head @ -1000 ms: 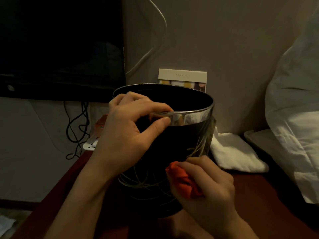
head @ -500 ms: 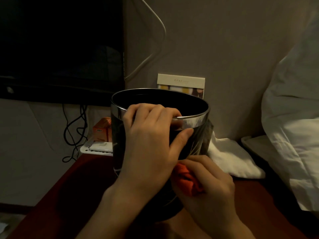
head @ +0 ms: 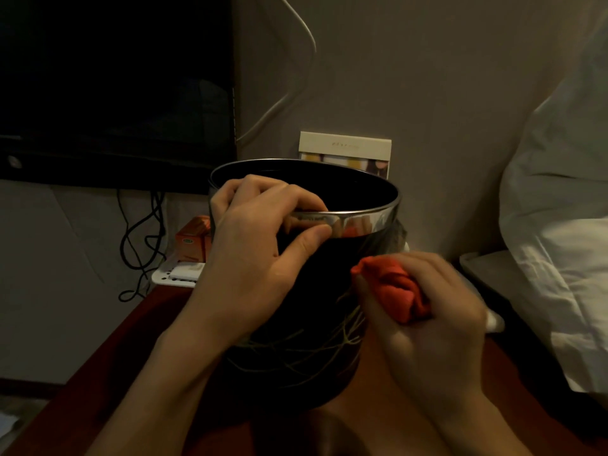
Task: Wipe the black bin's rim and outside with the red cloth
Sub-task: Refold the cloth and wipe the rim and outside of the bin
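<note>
Dim bedside corner, dark red surface (head: 98,373): black bin (head: 296,324) stands upright on it between both hands.

The left hand (head: 250,258) hooks over the near rim, fingers (head: 276,195) curled inside and thumb pressed on the shiny metal band (head: 362,222), steadying the bin. The right hand (head: 427,324) is clenched round the bunched red cloth (head: 391,291), held against the bin's right flank just under the band. The bin looks light, stiff and smooth, apt to slide or turn under rubbing, so the rim is the sound place to hold; the cloth is soft and wads easily. A white pillow (head: 559,225) lies to the right.
</note>
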Tool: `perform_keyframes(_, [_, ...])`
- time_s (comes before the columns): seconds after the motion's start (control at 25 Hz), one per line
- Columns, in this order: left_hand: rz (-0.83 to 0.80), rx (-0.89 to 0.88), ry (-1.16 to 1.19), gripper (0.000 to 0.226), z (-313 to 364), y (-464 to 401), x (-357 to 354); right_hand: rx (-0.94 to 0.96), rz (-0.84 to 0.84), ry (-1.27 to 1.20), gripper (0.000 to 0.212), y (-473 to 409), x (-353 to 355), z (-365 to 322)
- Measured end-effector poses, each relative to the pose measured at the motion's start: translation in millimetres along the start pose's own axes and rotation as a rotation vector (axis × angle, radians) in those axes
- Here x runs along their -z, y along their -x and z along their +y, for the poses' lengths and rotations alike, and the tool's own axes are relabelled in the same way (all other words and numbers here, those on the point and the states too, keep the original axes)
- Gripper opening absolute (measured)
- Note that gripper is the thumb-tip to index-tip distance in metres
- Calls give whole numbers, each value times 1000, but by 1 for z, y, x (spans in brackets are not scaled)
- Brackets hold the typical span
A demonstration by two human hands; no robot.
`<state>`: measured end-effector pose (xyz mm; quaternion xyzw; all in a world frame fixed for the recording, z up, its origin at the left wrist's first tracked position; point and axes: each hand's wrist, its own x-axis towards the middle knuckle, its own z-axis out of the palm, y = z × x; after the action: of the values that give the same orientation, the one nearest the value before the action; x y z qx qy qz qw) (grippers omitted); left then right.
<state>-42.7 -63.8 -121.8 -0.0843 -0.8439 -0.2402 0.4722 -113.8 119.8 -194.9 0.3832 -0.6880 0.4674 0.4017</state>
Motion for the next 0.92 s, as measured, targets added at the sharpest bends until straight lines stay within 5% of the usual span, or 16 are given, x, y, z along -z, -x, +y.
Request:
perform_keyframes(0.16, [-6,31,1,15,-2,1,0,81,-82,34,21,27,-22,3])
perform_keyframes(0.4, [-39,27,56,15,-7,2,4,-25,77,-10,19,1,0,9])
perform_keyframes(0.76, [-43,106,130,17,-14,1,15,8,57,-36,18,7,-8,0])
perform_keyframes(0.92, [-48,11,-43,22,8,3,0,-67,51,-72,17,11,-12,-5])
